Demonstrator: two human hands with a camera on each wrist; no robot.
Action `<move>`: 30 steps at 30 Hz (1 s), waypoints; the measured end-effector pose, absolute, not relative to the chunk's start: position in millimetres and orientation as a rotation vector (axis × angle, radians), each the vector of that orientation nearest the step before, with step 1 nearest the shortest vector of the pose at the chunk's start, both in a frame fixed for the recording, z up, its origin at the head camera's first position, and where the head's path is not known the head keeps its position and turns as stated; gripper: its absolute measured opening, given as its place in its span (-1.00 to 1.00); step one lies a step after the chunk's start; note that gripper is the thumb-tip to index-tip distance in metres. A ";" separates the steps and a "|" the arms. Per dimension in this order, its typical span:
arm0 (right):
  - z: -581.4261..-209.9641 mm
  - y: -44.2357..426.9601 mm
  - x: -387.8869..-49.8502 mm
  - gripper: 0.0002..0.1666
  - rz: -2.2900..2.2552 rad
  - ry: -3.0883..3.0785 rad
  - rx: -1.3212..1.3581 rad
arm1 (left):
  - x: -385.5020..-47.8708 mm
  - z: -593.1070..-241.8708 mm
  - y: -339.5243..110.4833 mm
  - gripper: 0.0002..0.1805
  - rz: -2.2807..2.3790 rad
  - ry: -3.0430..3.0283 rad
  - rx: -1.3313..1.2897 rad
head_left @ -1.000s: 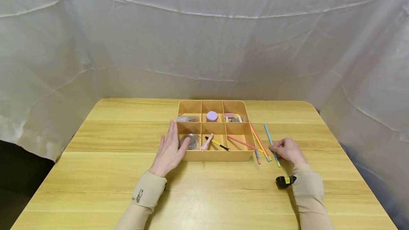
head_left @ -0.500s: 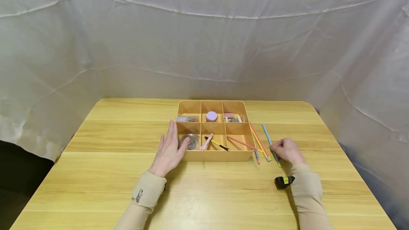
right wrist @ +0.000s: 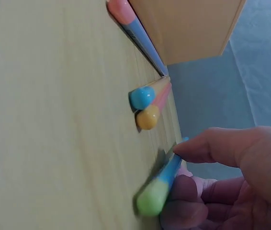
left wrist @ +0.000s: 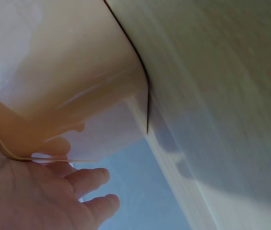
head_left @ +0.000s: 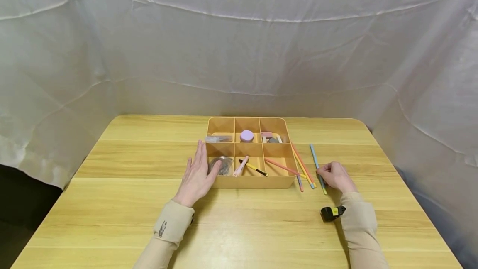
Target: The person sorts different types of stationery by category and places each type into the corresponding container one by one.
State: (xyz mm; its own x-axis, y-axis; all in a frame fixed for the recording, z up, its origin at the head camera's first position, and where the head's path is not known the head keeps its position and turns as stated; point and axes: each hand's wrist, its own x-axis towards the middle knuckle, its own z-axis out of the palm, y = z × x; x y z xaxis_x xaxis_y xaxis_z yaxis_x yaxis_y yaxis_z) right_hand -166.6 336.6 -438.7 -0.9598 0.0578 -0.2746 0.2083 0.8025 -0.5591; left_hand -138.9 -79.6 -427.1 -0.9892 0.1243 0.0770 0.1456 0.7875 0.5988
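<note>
My right hand pinches a blue pencil with a green end, right of the organizer. In the right wrist view the thumb and fingers close round the blue shaft, and the rounded green end sits low by the tabletop. My left hand rests on the left rim of the orange divided organizer box, fingers straight. The left wrist view shows the hand against the box's outer wall. A round clear container lies in the compartment beside the thumb.
Several coloured pencils lie against the organizer's right side; a red one leans over its rim. Inside are a yellow-black pen, a pink pen-like item, a purple round lid, small blocks and a clear packet.
The blue pencil in my right hand tips slightly left, then back right at its far end. The left hand and organizer stay almost still.
</note>
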 end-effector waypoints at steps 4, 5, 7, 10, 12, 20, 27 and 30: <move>-439.1 337.4 -167.3 -0.66 -0.910 2.747 0.200 | -139.2 -426.8 -79.8 -0.08 -0.987 -2.935 -0.226; -439.2 337.7 -167.5 -0.66 -0.916 2.743 0.199 | -139.2 -426.8 -79.8 -0.08 -0.988 -2.935 -0.226; -439.2 338.6 -167.7 -0.65 -0.927 2.735 0.189 | -139.3 -426.8 -79.7 -0.08 -0.985 -2.934 -0.227; -439.6 340.6 -168.4 -0.64 -0.989 2.708 0.181 | -139.4 -426.8 -79.6 -0.08 -0.981 -2.935 -0.229; -439.3 341.7 -168.5 -0.64 -1.044 2.680 0.183 | -139.2 -426.8 -79.6 -0.08 -0.979 -2.936 -0.230; -438.0 343.9 -168.8 -0.58 -1.178 2.595 0.211 | -138.6 -426.6 -80.2 -0.08 -0.978 -2.942 -0.232; -439.1 345.7 -168.8 -0.53 -1.270 2.574 0.182 | -139.0 -427.2 -80.0 -0.08 -0.980 -2.946 -0.227; -437.3 346.9 -168.2 -0.46 -1.297 2.620 0.142 | -138.9 -427.4 -79.9 -0.08 -0.982 -2.942 -0.228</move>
